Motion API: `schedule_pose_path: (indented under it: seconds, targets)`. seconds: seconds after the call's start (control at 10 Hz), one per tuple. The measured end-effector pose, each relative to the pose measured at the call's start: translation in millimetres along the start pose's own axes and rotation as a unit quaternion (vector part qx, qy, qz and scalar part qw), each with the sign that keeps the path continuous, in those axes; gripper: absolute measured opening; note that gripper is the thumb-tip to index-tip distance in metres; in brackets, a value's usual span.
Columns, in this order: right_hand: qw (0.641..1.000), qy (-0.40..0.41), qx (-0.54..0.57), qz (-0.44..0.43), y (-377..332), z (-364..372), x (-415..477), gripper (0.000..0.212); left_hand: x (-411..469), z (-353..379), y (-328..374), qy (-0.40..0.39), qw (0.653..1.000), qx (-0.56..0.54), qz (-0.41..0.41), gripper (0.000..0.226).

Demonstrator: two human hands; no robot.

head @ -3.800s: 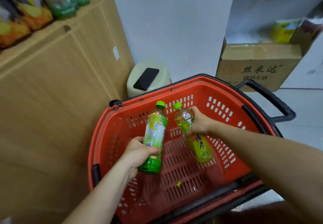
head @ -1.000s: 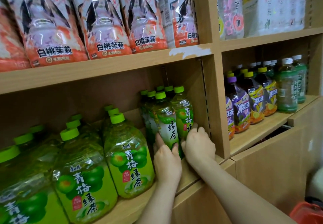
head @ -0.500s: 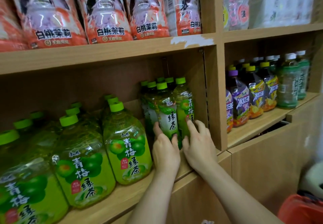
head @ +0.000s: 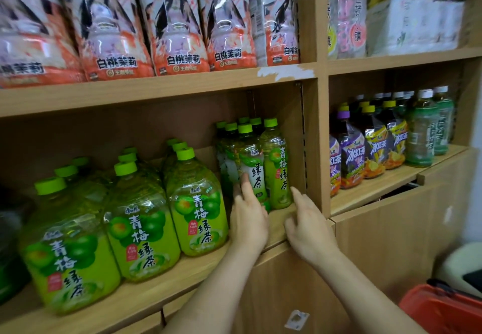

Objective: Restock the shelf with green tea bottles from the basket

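Head view: left fingers seemingly touch front green tea bottle.

Two bare forearms and hands, no sleeves

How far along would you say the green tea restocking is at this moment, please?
Done: two small green tea bottles stand upright at the front right of the shelf, before others. In hand: nothing gripped; the left hand touches the front left bottle with open fingers, and the right hand hovers open, apart from the bottles. Left: the red basket shows only a corner, so its contents cannot be told.
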State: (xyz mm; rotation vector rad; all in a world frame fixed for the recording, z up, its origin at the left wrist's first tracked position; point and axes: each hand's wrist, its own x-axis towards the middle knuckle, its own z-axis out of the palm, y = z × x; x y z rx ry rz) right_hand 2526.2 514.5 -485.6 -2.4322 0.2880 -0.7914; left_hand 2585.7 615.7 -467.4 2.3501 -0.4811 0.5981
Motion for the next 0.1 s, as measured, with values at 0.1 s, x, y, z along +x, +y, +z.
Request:
schedule_pose_path:
  seconds: [0.1]
  targets:
    - [0.997, 0.058, 0.053, 0.010, -0.3, -24.7, -18.9, 0.059, -13.9, -18.0, 4.1, 0.006, 0.999, -0.030, 0.042, 0.076]
